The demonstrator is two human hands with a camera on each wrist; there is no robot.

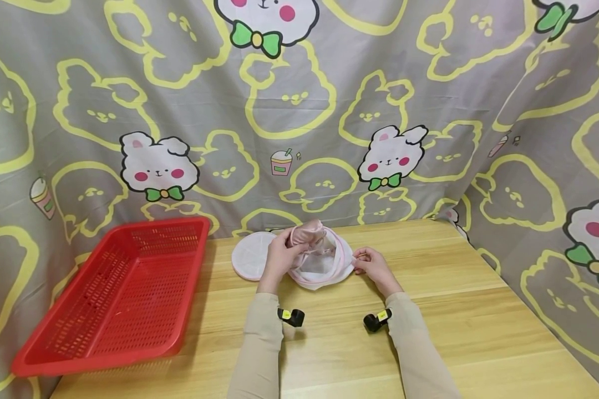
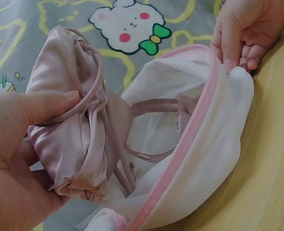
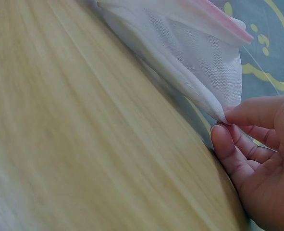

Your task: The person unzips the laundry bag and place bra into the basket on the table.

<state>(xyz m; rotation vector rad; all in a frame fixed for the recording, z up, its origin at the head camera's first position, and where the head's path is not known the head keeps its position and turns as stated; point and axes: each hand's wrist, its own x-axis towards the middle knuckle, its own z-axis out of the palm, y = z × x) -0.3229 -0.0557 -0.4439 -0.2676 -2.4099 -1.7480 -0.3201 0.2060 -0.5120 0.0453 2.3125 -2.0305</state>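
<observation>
My left hand (image 1: 278,259) grips a folded dusty-pink satin bra (image 2: 69,139), its thumb across the front and the fingers behind. Thin straps trail from the bra into a white mesh laundry bag (image 2: 206,159) with a pink zipper edge. The bag's zipper stands open, and its mouth surrounds the lower part of the straps. On the far side, my right hand (image 1: 375,269) pinches a fold of the bag's white mesh (image 3: 199,62) between thumb and fingers. How much of the bra lies inside the bag is partly hidden by the mesh.
A flat round white piece with a pink rim (image 1: 249,256) lies left of the bag, partly behind my left hand. Farther left stands a red perforated plastic basket (image 1: 194,277). A patterned curtain (image 1: 324,111) hangs behind the wooden table (image 1: 329,354).
</observation>
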